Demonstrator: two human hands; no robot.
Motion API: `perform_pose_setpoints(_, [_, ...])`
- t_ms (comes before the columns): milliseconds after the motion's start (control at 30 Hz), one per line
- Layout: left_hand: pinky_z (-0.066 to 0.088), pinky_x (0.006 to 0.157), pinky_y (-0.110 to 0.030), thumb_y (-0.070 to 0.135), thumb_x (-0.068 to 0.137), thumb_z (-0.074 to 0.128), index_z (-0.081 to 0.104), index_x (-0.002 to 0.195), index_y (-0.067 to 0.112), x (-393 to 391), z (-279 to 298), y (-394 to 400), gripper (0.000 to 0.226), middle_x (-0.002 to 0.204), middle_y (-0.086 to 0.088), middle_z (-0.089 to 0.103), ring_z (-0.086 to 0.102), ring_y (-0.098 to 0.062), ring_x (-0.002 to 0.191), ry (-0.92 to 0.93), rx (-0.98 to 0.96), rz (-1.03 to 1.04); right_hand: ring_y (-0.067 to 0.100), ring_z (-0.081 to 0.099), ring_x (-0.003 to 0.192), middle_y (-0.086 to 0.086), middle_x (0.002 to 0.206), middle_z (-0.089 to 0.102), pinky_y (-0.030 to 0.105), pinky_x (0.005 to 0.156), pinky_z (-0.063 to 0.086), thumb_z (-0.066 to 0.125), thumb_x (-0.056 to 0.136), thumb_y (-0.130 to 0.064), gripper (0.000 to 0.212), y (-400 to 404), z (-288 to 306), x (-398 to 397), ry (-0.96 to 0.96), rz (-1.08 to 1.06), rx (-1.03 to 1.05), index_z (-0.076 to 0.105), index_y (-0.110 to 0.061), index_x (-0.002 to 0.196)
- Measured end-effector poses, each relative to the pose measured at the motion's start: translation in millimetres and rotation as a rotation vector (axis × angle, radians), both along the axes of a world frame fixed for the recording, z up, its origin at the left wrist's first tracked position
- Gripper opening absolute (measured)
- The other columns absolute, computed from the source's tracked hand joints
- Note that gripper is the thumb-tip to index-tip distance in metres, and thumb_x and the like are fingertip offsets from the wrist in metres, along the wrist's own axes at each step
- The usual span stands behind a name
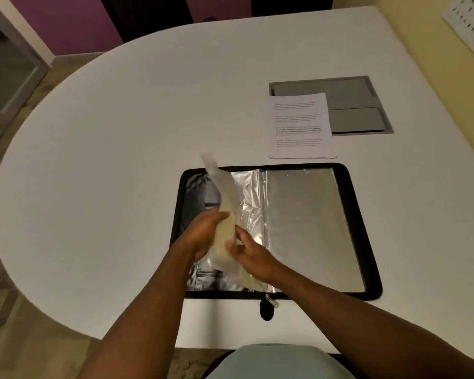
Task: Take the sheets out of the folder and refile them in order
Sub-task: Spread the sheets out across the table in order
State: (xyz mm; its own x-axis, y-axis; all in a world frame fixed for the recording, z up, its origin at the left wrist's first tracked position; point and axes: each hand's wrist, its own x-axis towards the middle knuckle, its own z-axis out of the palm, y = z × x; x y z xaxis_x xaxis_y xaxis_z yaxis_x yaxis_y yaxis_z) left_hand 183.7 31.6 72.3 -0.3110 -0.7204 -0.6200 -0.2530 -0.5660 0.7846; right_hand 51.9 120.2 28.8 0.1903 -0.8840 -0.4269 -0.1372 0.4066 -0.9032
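A: What's hard to read here?

B: The sheet [221, 198] is smeared by motion, so its print and its far edge can't be made out. Its lower part is covered by both hands. The left half of the folder [350, 231] is mostly glare on crumpled plastic sleeves [248, 192], with the arms across it.

A: And the hands?

B: The left hand [203, 233] has its fingers curled against the left side of the sheet, gripping it. The right hand [248, 254] holds it from the right, thumb and fingers closed on the curved paper. Whether the bottom of the sheet sits inside a sleeve, I cannot tell.

A: Where is the sheet?

B: Between the two hands, standing up and bowed, over the folder's left half, top end leaning past the folder's far edge.

A: Anything else?

B: The folder lies open on the table [107, 160], its zip pull [267, 307] hanging off the near edge. A stack [301, 127] of printed pages lies just beyond the folder, overlapping a grey hatch [361, 105] set in the table.
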Motion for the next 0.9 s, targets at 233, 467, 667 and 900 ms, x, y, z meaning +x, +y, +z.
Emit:
perform_pose_setpoints(233, [0.029, 0.105, -0.016, 0.064, 0.097, 0.015, 0.043, 0.144, 0.026, -88, 12, 25, 0.066, 0.139, 0.016, 0.039, 0.038, -0.006, 0.130, 0.045, -0.161, -0.446, 0.021, 0.056, 0.123, 0.003, 0.135, 0.057, 0.048, 0.105, 0.043, 0.054, 0.078, -0.074, 0.078, 3, 24, -73, -0.390, -0.522, 0.131, 0.046, -0.028, 0.140])
perform_pose_setpoints(467, [0.015, 0.122, -0.036, 0.052, 0.103, 0.020, 0.028, 0.152, 0.024, -158, -22, 70, 0.058, 0.159, 0.001, 0.027, 0.022, -0.007, 0.145, -0.048, -0.563, -0.830, 0.029, 0.064, 0.105, 0.017, 0.105, 0.069, 0.043, 0.098, 0.046, 0.050, 0.092, -0.039, 0.040, 47, 23, -152, -0.688, -0.774, 0.204, 0.070, -0.008, 0.105])
perform_pose_setpoints(667, [-0.002, 0.117, -0.022, 0.052, 0.102, 0.016, 0.015, 0.155, 0.017, -198, -50, 95, 0.064, 0.159, 0.005, 0.003, 0.000, -0.008, 0.147, -0.190, -0.601, -1.072, 0.029, 0.066, 0.095, 0.016, 0.104, 0.070, 0.040, 0.090, 0.049, 0.049, 0.091, -0.042, 0.044, 73, -3, -193, -0.685, -0.966, 0.316, 0.065, -0.009, 0.114])
perform_pose_setpoints(900, [0.007, 0.122, -0.035, 0.057, 0.101, 0.016, 0.012, 0.156, 0.015, -204, -73, 98, 0.069, 0.164, -0.002, 0.002, 0.001, -0.016, 0.150, -0.353, -0.623, -1.192, 0.027, 0.061, 0.111, 0.010, 0.119, 0.066, 0.045, 0.086, 0.049, 0.036, 0.092, -0.068, 0.065, 78, -24, -213, -0.593, -0.982, 0.385, 0.055, -0.016, 0.128])
